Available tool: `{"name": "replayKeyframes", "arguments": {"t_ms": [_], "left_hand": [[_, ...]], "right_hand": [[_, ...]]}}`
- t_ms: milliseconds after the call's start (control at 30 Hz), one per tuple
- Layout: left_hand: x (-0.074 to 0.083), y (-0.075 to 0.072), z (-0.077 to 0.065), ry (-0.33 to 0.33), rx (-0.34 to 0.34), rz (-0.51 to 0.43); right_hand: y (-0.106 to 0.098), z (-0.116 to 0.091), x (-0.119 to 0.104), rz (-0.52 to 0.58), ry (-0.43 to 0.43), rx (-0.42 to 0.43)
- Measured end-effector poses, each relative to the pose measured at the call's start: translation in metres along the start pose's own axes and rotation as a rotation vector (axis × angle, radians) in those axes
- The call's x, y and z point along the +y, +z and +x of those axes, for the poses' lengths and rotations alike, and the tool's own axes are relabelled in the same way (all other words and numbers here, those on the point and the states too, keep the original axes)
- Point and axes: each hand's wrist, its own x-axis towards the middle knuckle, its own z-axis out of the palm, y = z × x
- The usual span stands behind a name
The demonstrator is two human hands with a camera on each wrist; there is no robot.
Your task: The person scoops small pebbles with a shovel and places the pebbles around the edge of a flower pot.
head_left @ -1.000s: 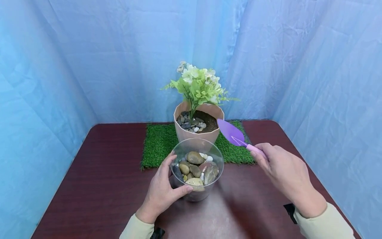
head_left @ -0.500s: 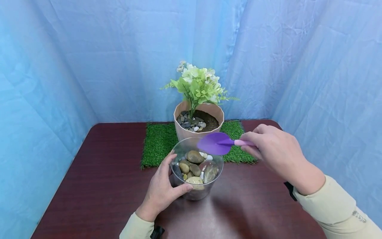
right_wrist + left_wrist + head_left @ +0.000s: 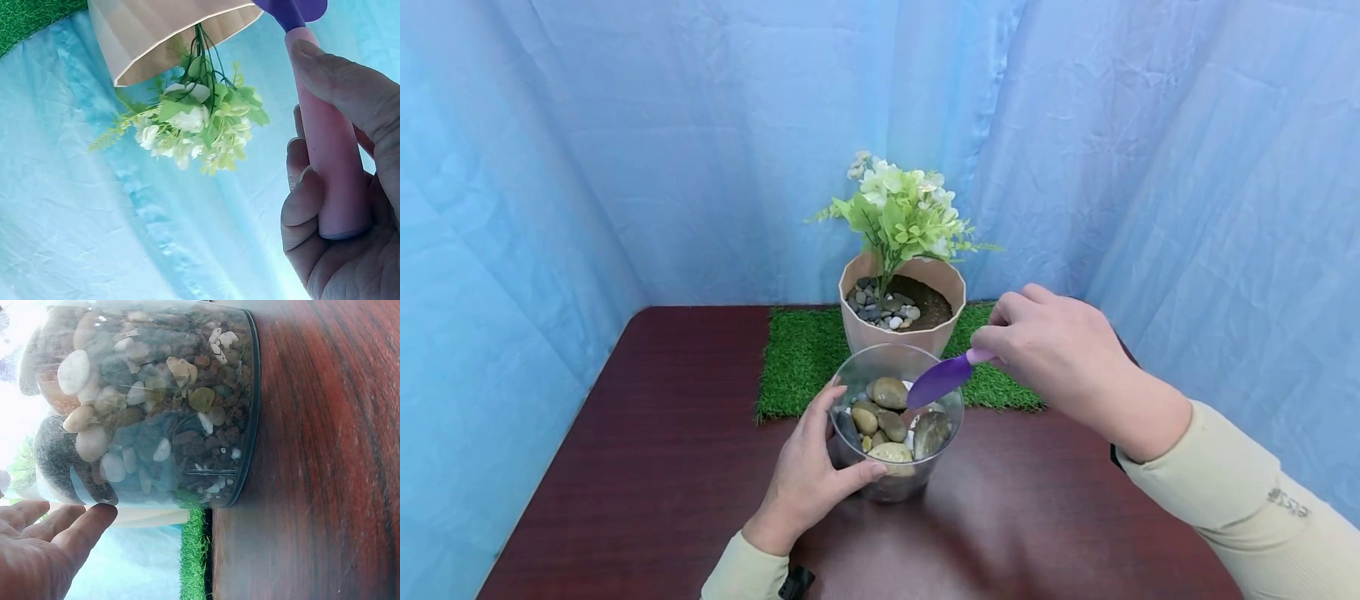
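Observation:
My left hand [image 3: 808,471] grips the near left side of a clear plastic container [image 3: 891,492], thumb at the front and fingers along the side. Large smooth stones [image 3: 890,393] lie on top inside it; in the left wrist view, small pebbles [image 3: 137,394] and dark gravel show through its wall. My right hand [image 3: 1067,358] holds a garden trowel by its pink handle [image 3: 331,144], fingers wrapped round. The trowel's purple blade [image 3: 940,381] slants down over the container's far right rim, its tip above the stones.
Behind the container stands a pale pink flowerpot [image 3: 936,340] with soil, pebbles and a white-flowered plant [image 3: 902,212]. The pot sits on a green artificial grass mat [image 3: 801,358] on a dark red-brown table [image 3: 647,433]. Blue curtains [image 3: 715,150] hang around the table.
My right hand has swung the trowel left from beside the flowerpot to over the container and tipped its blade downward. My left hand and the container have stayed in place.

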Motion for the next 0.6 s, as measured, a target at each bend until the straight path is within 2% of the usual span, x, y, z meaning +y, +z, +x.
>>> {"name": "replayKeyframes", "arguments": {"t_ms": [133,600], "left_hand": [[0.0,0.0,0.0,0.008,0.007,0.015],[0.0,0.0,0.0,0.021,0.014,0.005]], "right_hand": [[0.001,0.008,-0.003,-0.038,-0.047,-0.044],[0.001,0.033,-0.007,-0.131,-0.115,-0.306]]}}
